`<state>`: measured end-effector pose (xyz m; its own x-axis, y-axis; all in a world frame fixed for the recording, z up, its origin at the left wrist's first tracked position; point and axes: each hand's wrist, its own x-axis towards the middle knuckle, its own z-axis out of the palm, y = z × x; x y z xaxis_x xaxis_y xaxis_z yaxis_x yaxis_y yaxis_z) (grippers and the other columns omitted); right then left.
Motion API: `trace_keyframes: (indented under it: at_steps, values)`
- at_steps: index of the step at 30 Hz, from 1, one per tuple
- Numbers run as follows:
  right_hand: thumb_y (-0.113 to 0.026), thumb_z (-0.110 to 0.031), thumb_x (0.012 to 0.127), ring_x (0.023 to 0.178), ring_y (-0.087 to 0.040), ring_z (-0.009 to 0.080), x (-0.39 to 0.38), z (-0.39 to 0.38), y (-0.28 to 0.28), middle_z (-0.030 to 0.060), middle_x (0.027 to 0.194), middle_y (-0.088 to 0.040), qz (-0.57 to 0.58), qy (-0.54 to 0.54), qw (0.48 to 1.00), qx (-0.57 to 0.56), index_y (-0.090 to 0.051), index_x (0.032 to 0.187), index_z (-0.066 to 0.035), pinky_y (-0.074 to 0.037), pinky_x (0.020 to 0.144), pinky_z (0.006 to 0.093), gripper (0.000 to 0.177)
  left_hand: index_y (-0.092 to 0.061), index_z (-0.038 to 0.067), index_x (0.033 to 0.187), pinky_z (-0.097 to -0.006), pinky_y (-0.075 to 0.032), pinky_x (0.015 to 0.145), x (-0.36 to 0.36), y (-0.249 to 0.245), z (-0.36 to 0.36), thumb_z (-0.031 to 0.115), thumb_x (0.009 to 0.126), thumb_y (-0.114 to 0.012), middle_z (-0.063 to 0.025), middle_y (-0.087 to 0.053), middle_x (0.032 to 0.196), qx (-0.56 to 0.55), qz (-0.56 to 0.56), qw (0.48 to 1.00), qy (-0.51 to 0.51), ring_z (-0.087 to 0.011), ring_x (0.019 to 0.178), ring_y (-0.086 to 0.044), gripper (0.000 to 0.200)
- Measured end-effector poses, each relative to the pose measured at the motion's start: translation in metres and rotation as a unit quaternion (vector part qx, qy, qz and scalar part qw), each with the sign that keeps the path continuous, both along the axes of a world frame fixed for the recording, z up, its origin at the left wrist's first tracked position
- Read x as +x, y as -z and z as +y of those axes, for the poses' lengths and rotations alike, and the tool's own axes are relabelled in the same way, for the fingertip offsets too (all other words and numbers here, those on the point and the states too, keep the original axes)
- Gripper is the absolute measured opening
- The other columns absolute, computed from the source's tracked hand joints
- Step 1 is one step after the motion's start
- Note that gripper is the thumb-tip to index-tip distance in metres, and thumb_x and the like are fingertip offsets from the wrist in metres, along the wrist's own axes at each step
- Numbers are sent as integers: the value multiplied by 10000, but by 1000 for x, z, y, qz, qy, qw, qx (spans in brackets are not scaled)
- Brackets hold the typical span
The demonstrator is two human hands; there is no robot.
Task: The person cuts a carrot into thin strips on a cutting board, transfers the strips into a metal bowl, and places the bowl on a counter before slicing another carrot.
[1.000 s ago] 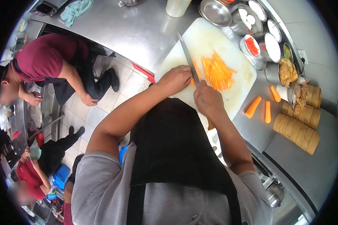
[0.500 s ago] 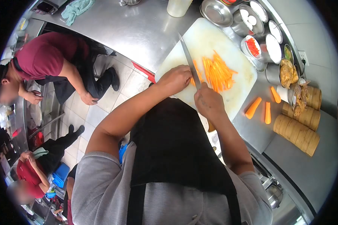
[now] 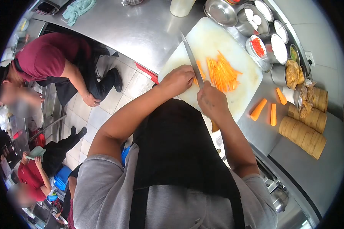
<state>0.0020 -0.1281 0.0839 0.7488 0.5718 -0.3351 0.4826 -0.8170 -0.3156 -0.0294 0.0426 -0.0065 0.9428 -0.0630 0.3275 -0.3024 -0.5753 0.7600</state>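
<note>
My right hand [image 3: 212, 101] is wrapped round the handle of a long knife [image 3: 191, 53], whose blade points toward the far left of the white cutting board [image 3: 202, 32]. Beside the blade, the curled fingers of my left hand [image 3: 180, 80] press on a piece of carrot, mostly hidden beneath them. A little orange shows between those fingers and the knife. To the right of the blade lies a fanned pile of carrot strips [image 3: 222, 73]. Peeled carrots [image 3: 258, 109] rest on the steel counter, right of the board.
Bamboo steamers [image 3: 302, 137] stand at the right. Along the wall are a bowl of red strips [image 3: 257, 47], a pot with eggs [image 3: 252, 23] and a metal bowl [image 3: 220, 13]. A green cloth [image 3: 78, 10] lies far left. One co-worker [image 3: 46, 57] bends at the left; another [image 3: 32, 175] holds a cloth.
My hands and the knife stay almost in place over the board. At the lower left, a co-worker has raised and spread a cloth; the bending co-worker's hand has moved up near the face.
</note>
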Motion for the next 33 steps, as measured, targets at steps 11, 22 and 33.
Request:
trace_keyframes:
  at_steps: [11, 22, 33]
  values:
    - [-519, -244, 945, 785, -678, 445, 0, 1, 37, 252, 837, -684, 13, 66, 998, 4, -574, 1012, 10, -538, 737, 523, 269, -637, 3, 769, -394, -531, 707, 4, -3, -5, -10, 748, -706, -117, -604, 839, 20, -5, 1000, -10, -307, 814, -623, 73]
    - [-491, -293, 940, 896, -676, 439, 15, -76, 6, 262, 984, -694, 124, 177, 973, 79, -579, 1147, 22, -527, 833, 504, 388, -686, 84, 1147, -456, -476, 944, -1, -29, -46, 163, 833, -708, -158, -606, 1182, 0, 19, 994, -110, -351, 1115, -583, 325]
    - [-670, -105, 814, 842, -679, 383, 7, -151, -21, 188, 936, -655, -153, 27, 984, 91, -499, 1060, -8, -535, 724, 467, 316, -416, 284, 1526, -705, 50, 1143, -11, -88, -139, 681, 904, -511, -118, -66, 1679, 251, 46, 966, 48, -387, 1541, 1, 743]
